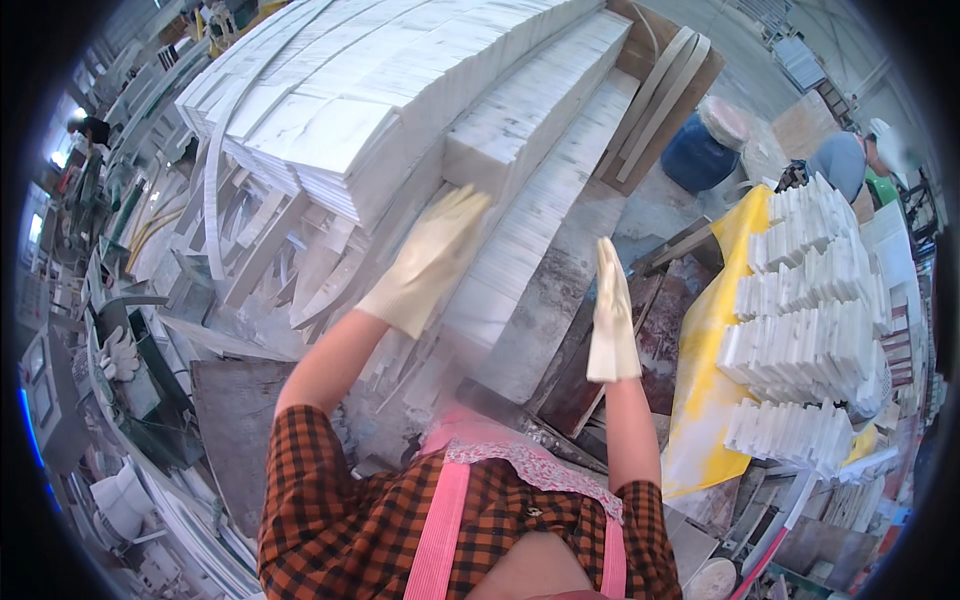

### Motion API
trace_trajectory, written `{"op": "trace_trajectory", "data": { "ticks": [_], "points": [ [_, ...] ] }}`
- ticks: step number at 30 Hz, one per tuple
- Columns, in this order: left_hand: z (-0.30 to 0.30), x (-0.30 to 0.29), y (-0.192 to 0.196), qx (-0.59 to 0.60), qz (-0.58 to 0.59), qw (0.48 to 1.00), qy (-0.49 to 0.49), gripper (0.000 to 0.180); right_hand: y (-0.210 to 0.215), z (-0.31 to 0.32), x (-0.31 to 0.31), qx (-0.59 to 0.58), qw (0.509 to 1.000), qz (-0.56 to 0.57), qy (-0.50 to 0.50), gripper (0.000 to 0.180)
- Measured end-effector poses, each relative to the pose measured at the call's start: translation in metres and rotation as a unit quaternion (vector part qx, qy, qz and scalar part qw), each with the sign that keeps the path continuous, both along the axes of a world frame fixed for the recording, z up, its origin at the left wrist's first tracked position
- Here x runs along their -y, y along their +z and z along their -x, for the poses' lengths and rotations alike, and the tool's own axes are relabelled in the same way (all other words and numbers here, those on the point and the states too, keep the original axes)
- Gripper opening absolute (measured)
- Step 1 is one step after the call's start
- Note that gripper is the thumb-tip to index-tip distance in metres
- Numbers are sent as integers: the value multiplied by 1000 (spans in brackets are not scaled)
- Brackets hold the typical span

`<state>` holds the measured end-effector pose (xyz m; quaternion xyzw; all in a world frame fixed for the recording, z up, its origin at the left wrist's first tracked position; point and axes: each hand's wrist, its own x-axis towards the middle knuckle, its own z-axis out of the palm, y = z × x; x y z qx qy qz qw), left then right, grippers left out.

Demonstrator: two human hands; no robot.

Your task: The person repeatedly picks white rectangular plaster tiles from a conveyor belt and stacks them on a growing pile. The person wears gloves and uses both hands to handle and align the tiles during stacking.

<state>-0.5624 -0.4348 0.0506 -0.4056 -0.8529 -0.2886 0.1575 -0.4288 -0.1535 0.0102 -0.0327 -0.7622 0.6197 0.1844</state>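
Note:
My left hand (430, 258), in a cream rubber glove, reaches forward with its fingers stretched out and slightly blurred. Its fingertips are by the near end of a row of upright white marble-like slabs (485, 165); whether they touch cannot be made out. A lower row of thin white slabs (535, 215) runs between my two hands. My right hand (613, 315), gloved alike, is held edge-on with straight fingers and nothing visible in it. To the left of the rows rises a large pile of white slabs (300, 115) with a pale strap across it.
On the right, several rows of white pieces (800, 340) stand over a yellow sheet (715, 350). A blue drum (700, 155) is at the far right, with a bending person (840, 165) beyond. Wooden boards (655, 110) lean at the rows' far end. Machinery and offcuts crowd the left.

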Motion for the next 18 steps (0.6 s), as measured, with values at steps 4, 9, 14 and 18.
{"op": "trace_trajectory", "data": {
  "ticks": [4, 9, 14, 18],
  "points": [
    [-18, 29, -37, 138, -88, 985, 60, 42, 12, 62, 55, 8, 991, 132, -14, 70],
    [-15, 35, -51, 138, -74, 986, 51, 44, 15, 134, 113, 14, 979, 200, -36, 87],
    [-13, 32, -42, 123, -68, 989, 45, 46, 6, 185, 130, -27, 987, 141, -74, 114],
    [-12, 31, -34, 164, -40, 984, 50, 46, -3, 200, 129, -53, 982, 158, -87, 113]
  ]
}}
